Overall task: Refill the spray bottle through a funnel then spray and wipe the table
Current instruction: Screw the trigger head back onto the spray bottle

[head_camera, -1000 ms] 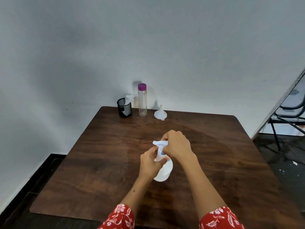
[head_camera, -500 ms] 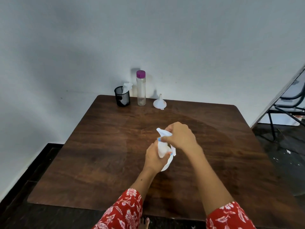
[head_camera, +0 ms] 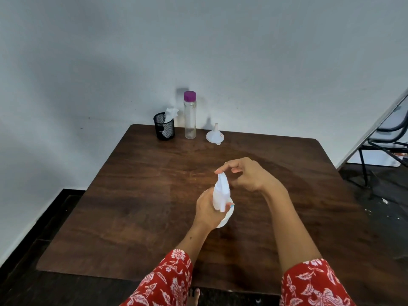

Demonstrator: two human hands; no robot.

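Observation:
My left hand (head_camera: 207,210) grips the body of a white spray bottle (head_camera: 226,217) over the middle of the dark wooden table (head_camera: 136,195). Its white spray head (head_camera: 221,191) points away from me and looks blurred. My right hand (head_camera: 245,173) sits just right of the head, with thumb and fingertips pinching the nozzle tip and the other fingers loose. At the table's far edge stand a clear bottle with a purple cap (head_camera: 190,114) and a white funnel (head_camera: 215,135) lying mouth down.
A black mesh cup (head_camera: 164,129) holding a white tissue stands left of the purple-capped bottle, against the grey wall. A black-framed chair (head_camera: 384,140) and a leaning white board are on the floor to the right. My bare toes show under the table's near edge.
My right hand has gone from wrapped over the spray head to fingertips at its tip, fingers spread. The spray head has tilted up and away. The view shifted slightly.

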